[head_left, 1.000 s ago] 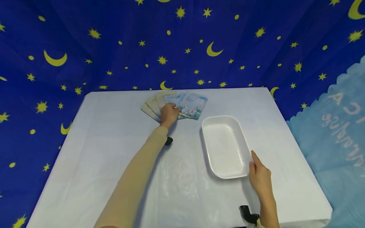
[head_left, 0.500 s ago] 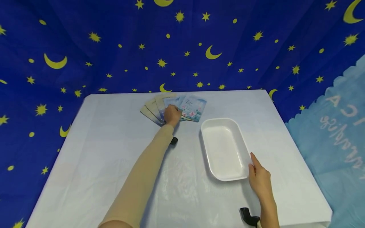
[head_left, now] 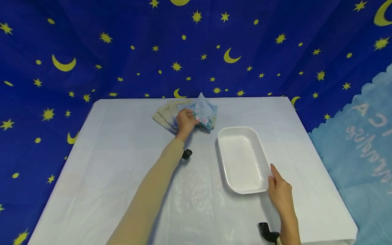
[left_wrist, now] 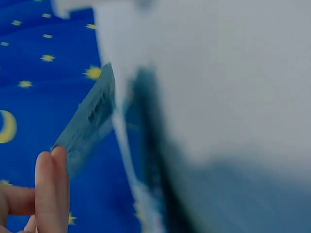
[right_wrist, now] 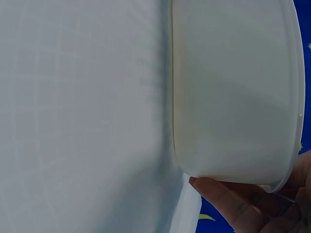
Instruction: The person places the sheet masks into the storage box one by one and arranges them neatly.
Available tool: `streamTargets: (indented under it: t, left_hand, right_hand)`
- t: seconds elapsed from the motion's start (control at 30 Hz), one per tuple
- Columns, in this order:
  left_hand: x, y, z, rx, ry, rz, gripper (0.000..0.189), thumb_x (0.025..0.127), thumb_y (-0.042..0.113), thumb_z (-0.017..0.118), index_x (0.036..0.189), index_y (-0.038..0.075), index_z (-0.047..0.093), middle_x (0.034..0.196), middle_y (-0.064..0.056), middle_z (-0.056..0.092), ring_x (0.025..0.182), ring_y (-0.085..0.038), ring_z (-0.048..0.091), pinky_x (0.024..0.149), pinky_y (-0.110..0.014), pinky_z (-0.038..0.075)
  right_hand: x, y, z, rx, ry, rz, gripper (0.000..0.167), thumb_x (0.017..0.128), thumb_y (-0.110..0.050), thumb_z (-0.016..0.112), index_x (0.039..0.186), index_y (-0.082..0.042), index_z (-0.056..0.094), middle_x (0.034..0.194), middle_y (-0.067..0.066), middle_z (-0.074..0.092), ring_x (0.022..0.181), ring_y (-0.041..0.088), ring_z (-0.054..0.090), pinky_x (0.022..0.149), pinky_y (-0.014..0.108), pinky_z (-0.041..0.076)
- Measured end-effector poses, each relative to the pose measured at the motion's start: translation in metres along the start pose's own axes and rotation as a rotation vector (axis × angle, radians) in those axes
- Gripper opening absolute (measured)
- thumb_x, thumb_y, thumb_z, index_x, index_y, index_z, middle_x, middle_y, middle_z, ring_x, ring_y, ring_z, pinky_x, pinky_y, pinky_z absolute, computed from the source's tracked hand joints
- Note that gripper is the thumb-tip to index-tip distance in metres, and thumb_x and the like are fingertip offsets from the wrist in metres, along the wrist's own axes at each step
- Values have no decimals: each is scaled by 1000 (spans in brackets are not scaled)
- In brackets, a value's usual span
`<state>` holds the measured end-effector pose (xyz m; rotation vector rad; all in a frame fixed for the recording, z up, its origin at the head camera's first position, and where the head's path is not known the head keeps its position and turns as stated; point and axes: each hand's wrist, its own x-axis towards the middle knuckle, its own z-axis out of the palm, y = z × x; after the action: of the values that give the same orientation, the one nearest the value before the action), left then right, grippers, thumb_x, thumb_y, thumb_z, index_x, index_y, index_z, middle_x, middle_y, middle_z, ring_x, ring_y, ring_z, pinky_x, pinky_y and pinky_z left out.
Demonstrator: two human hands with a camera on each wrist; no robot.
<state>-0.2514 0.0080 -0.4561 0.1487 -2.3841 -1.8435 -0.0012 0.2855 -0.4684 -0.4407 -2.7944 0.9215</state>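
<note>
White and glossy, the tray (head_left: 243,160) is on the counter (head_left: 122,149) to the right of the left hand (head_left: 185,121) and nearer the person; its long axis runs away from the person, the far end leaning slightly left, so the far short side is the part closest to the left hand; the right hand (head_left: 280,194) is at the near right corner, gripping it with a finger along the rim.

The left hand appears to pinch the lower left edge of a blue floral packet (head_left: 206,114), at the right end of a fan at the counter's far side; this packet is tilted up, one corner pointing away, though whether it is clear of its neighbours I cannot tell; the beige packets (head_left: 166,115) lie flat to its left; the two hands are well apart, the left much the nearer to the packets.
</note>
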Motion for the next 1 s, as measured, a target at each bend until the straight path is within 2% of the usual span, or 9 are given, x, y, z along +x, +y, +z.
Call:
streamTargets:
  t: [0.17, 0.23, 0.3, 0.37, 0.5, 0.6, 0.7, 0.83, 1.0]
  left_hand:
    - [-32, 22, -15, -280, 39, 56, 16, 87, -18, 50, 100, -12, 59, 82, -21, 57, 62, -22, 67, 68, -35, 63]
    - [-49, 33, -18, -372, 38, 76, 13, 89, -17, 50, 100, -15, 58, 79, -16, 56, 61, -16, 65, 69, -34, 63]
    - [-69, 43, -18, -452, 32, 91, 11, 89, -17, 50, 99, -17, 56, 78, -14, 55, 62, -16, 66, 69, -33, 63]
    - [-91, 50, -15, -536, 25, 89, 9, 89, -17, 51, 98, -19, 54, 79, -14, 56, 64, -21, 68, 68, -33, 63]
    - [-135, 51, 2, -645, -12, 79, 8, 89, -17, 52, 95, -21, 50, 84, -24, 57, 70, -45, 68, 69, -35, 63]
    - [-161, 46, 19, -641, -59, 79, 9, 91, -14, 51, 96, -22, 49, 86, -33, 55, 75, -56, 64, 70, -37, 63]
    - [-179, 38, 38, -596, -79, 55, 8, 92, -13, 51, 95, -20, 49, 86, -35, 54, 74, -54, 66, 70, -35, 63]
    - [-195, 28, 58, -537, -91, -14, 3, 92, -15, 52, 93, -16, 50, 89, -28, 55, 72, -45, 70, 69, -30, 62]
    - [-206, 22, 70, -423, -132, -28, 5, 91, -15, 51, 95, -13, 51, 92, -24, 56, 71, -38, 72, 66, -24, 61]
  right_hand:
    - [0, -2, 0, 0, -5, 6, 45, 98, 1, 45, 143, 6, 43, 133, 35, 50, 116, 52, 56, 93, 64, 49]
    - [0, -3, 0, 0, -6, 9, 45, 98, 1, 45, 143, 6, 43, 133, 35, 50, 116, 53, 56, 93, 64, 49]
    - [0, -3, 0, -1, -5, 11, 45, 98, 1, 45, 143, 6, 43, 133, 35, 50, 115, 53, 56, 92, 64, 49]
    - [0, -4, 1, -2, 1, 9, 45, 98, 1, 45, 142, 6, 43, 131, 36, 51, 113, 53, 57, 91, 64, 49]
    - [-1, -4, 2, -5, 24, -7, 44, 97, 1, 46, 141, 6, 45, 127, 37, 53, 107, 51, 60, 87, 63, 50]
    - [-1, -4, 2, -7, 31, -2, 44, 98, 1, 46, 141, 6, 45, 126, 37, 55, 103, 49, 61, 84, 62, 51]
    - [-1, -5, 3, -10, 14, 25, 44, 99, -1, 44, 143, 4, 43, 128, 37, 54, 102, 47, 61, 83, 61, 51]
    - [-2, -5, 4, -13, -2, 47, 45, 99, -1, 44, 144, 3, 42, 132, 35, 51, 108, 48, 60, 86, 61, 50]
    - [-1, -4, 6, -15, 12, 21, 45, 99, 0, 46, 144, 3, 43, 131, 35, 52, 113, 51, 58, 89, 63, 49]
